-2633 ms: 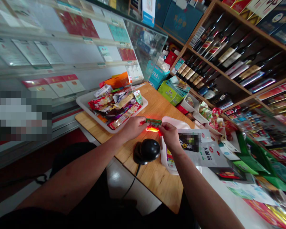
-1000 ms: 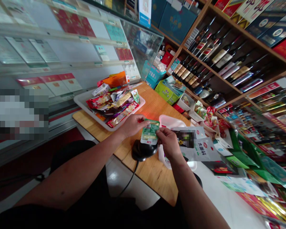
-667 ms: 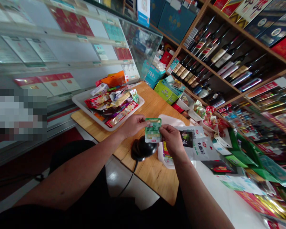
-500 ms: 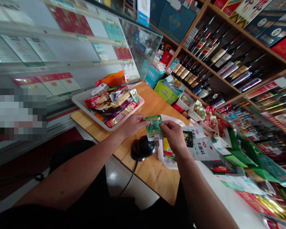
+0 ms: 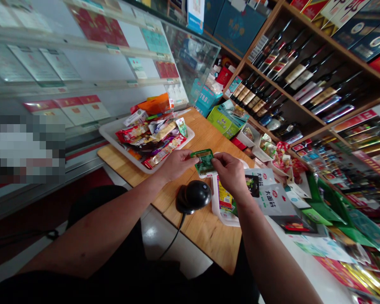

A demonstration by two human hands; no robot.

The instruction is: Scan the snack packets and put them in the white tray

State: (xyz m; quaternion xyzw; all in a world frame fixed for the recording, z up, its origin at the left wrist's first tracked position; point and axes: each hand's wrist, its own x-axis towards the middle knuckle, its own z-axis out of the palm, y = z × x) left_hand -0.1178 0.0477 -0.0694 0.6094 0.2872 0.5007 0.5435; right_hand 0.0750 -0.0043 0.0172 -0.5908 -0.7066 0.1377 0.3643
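Observation:
A small green snack packet (image 5: 205,162) is held between my two hands over the wooden table. My left hand (image 5: 177,165) pinches its left edge between thumb and fingers. On the opposite edge, my right hand (image 5: 230,172) grips it the same way. Just below the packet stands a black dome-shaped scanner (image 5: 197,195) with a cable running off the table's near edge. Under my right forearm sits a white tray (image 5: 215,202) with a yellow packet (image 5: 224,196) in it, partly hidden by the hand.
A white tray (image 5: 114,139) heaped with wrapped snacks (image 5: 158,137) stands on the left of the wooden table (image 5: 209,240). Grey snack bags (image 5: 274,198) lie to the right. A glass display case (image 5: 91,63) and bottle shelves (image 5: 291,76) rise behind.
The green packet has tilted flatter and risen slightly in view, with both hands still holding it. The whole view has shifted a little, so surroundings appear slightly further right.

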